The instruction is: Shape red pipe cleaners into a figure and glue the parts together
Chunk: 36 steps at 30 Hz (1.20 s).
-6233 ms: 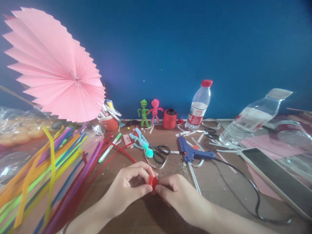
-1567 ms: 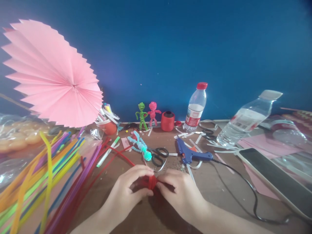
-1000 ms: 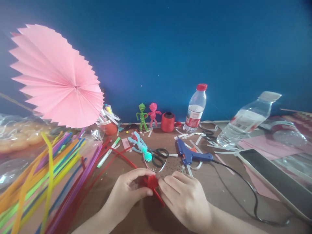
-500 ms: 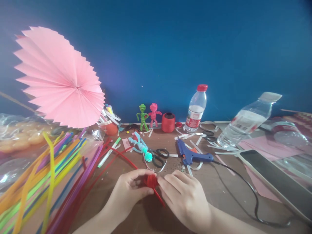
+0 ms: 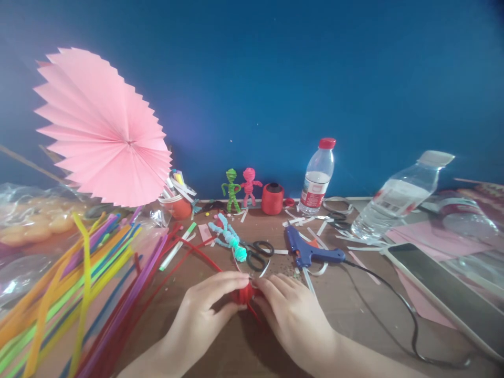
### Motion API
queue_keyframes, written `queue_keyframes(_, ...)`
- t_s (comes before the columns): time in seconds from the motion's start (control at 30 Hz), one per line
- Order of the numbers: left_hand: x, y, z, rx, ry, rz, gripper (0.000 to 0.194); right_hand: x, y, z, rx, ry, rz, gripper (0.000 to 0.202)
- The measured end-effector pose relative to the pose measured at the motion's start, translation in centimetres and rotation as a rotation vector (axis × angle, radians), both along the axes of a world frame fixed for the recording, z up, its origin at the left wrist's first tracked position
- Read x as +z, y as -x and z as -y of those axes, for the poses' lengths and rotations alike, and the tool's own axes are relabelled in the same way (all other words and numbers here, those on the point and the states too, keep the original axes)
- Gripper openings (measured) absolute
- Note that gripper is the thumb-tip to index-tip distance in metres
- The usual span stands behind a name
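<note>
Head view: I hold a small, rounded coil of red fuzzy stem (image 5: 244, 294), which sits nearer to me than the blue plastic glue gun (image 5: 309, 254) and to its left. Left hand (image 5: 205, 304): thumb and forefinger grasp the coil from its left side. Right hand (image 5: 297, 310): fingers bent, tips at the coil's right edge; the contact is hidden behind my knuckles, so I cannot tell whether they grip. A thin red fuzzy strand (image 5: 254, 313) slants out below the coil.

Positions, taken from the glue gun. Just left: black-handled scissors (image 5: 256, 252), then a turquoise and pale-blue fuzzy figure (image 5: 227, 232). Behind and left: a green fuzzy figure (image 5: 232, 191) and a pink fuzzy figure (image 5: 249, 186), upright side by side, with a red cylindrical spool (image 5: 273, 202) next to them. Behind: a clear plastic bottle with a red cap (image 5: 316, 181). Right: a flat, dark-screened phone (image 5: 444, 294). Well left: a heap of multicoloured fuzzy stems (image 5: 84, 257).
</note>
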State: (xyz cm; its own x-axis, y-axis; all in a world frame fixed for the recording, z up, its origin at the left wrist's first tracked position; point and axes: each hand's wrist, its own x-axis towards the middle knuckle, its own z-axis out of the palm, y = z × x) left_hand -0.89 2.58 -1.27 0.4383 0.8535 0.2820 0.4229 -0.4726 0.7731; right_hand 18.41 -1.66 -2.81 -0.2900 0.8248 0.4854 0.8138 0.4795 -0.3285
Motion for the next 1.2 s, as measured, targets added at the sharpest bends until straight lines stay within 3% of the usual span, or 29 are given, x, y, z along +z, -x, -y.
queue_keyframes(0.33, 0.32, -0.3, 0.02, 0.044, 0.255, 0.017, 0.034, -0.57, -0.03, -0.1, 0.033, -0.066, 0.049, 0.02)
queue_keyframes(0.83, 0.66, -0.52, -0.06, 0.005, 0.331, 0.027, 0.03, -0.68, 0.05, 0.16, 0.043, -0.07, 0.027, 0.017)
queue_keyframes(1.2, 0.14, -0.82, -0.44, 0.006, 0.618, 0.305, 0.023, -0.58, -0.12, 0.21, 0.013, -0.101, 0.034, 0.018)
